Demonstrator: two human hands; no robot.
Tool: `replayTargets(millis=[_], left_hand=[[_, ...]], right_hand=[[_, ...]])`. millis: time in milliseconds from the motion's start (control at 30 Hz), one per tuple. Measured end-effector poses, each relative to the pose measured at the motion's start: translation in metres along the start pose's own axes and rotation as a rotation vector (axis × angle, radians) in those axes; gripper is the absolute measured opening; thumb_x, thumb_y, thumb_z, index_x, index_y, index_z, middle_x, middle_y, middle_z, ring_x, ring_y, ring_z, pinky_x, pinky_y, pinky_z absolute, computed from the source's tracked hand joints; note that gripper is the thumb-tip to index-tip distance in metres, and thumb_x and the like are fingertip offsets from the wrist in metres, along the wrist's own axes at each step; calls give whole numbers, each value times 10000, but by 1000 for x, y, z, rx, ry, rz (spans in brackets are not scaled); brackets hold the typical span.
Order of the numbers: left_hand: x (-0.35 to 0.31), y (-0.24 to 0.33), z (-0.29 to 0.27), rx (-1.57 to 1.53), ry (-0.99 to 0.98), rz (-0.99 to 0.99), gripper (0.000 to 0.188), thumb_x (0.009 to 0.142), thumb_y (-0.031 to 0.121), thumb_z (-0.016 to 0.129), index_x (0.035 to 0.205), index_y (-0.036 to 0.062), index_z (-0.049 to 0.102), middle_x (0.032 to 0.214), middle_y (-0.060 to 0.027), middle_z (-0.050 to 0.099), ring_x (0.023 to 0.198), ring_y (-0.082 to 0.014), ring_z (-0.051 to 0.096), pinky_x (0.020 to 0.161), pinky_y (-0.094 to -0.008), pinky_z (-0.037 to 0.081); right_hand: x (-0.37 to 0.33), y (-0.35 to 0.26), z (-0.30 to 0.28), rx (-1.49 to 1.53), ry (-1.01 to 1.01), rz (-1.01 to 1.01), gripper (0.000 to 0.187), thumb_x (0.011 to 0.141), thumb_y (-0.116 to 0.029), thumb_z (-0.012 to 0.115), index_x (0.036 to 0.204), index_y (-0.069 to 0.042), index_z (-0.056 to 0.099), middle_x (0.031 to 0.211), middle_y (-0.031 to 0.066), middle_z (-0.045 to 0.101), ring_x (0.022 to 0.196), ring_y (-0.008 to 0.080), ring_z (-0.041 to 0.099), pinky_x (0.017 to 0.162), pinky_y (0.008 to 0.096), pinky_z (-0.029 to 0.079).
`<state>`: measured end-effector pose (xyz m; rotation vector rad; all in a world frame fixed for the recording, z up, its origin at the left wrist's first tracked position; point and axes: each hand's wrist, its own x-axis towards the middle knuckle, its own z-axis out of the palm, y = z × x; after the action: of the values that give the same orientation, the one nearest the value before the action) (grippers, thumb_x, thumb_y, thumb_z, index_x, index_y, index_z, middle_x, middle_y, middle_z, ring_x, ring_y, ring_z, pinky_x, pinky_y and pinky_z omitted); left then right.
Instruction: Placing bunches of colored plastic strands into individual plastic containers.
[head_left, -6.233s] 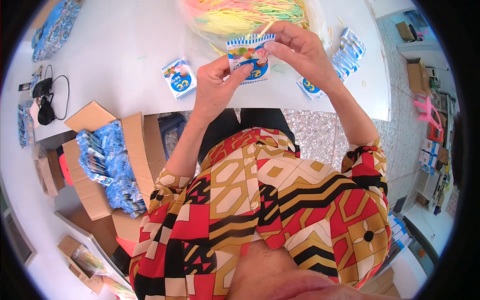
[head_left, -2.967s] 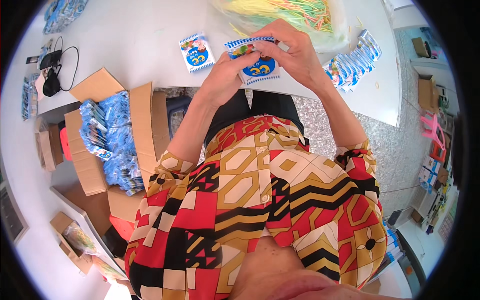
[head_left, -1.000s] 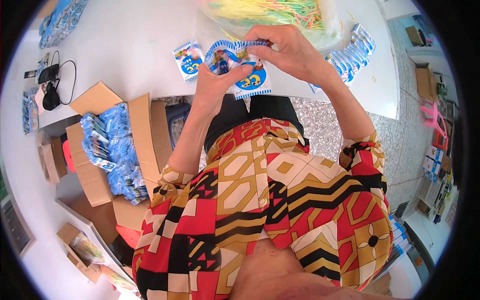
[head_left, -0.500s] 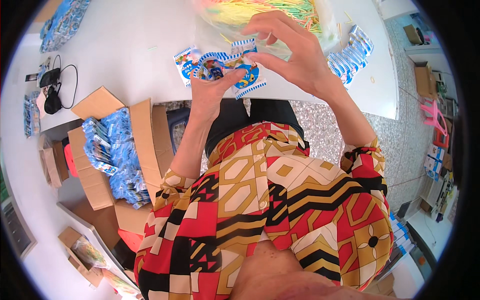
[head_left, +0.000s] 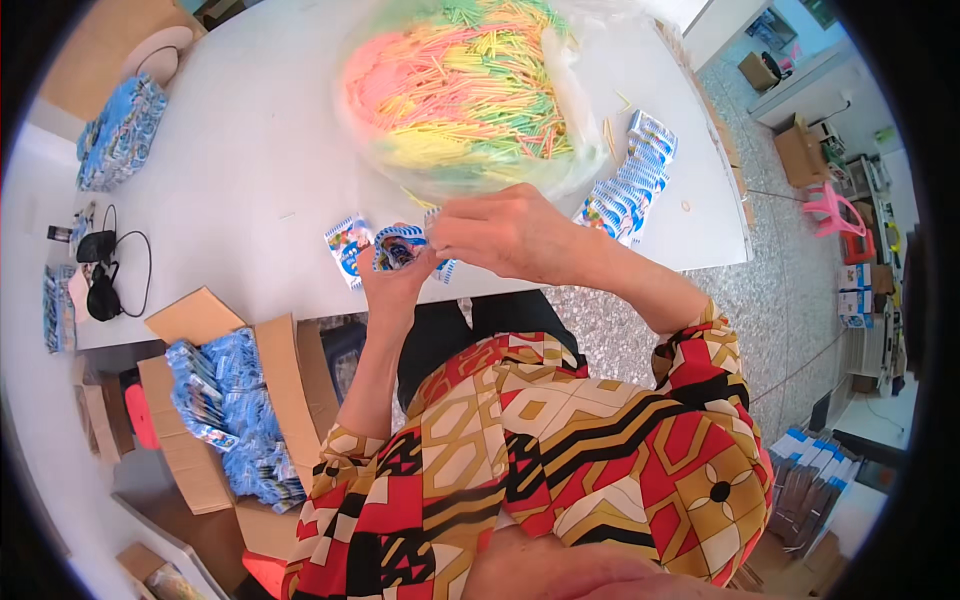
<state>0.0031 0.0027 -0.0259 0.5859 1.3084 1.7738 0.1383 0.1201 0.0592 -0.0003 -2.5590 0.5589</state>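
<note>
Near the centre of the frame, the left hand [head_left: 393, 288] grasps a small blue-and-white printed plastic packet [head_left: 400, 248], its mouth bowed open and facing up. The right hand [head_left: 500, 235] has its fingers bunched at the packet's right side; whether they pinch anything is hidden. The packet is above the near edge of the white worktop [head_left: 230, 180], so a slack left grip could drop it to the floor. Squeezing too hard might buckle the thin film and close the mouth, or split a seam. A flat blue-and-white packet [head_left: 346, 250] lies just left and could be nudged by that hand. At upper centre, the clear plastic bag of pink, yellow and green sticks [head_left: 460, 100] gapes wide; a forearm catching its loose film might spill some.
</note>
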Motion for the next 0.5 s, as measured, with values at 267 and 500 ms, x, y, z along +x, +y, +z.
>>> replayTargets(millis=[267,500], left_hand=[[9,2,7,-46,-77,-23,401,721,-31,733,1037,-96,493,907,-133,645,854,-177,641,794,-284,515],[9,1,7,-101,-21,-1,484,684,-46,759,1052,-135,458,921,-157,646,868,-192,645,836,-313,508]], right_hand=[[8,33,-10,291,136,180,80,795,-94,646,856,-48,621,818,25,616,623,124,562,548,237,440],[22,163,-38,-135,317,333,139,827,-128,618,926,-33,644,842,68,657,639,163,582,596,280,468]])
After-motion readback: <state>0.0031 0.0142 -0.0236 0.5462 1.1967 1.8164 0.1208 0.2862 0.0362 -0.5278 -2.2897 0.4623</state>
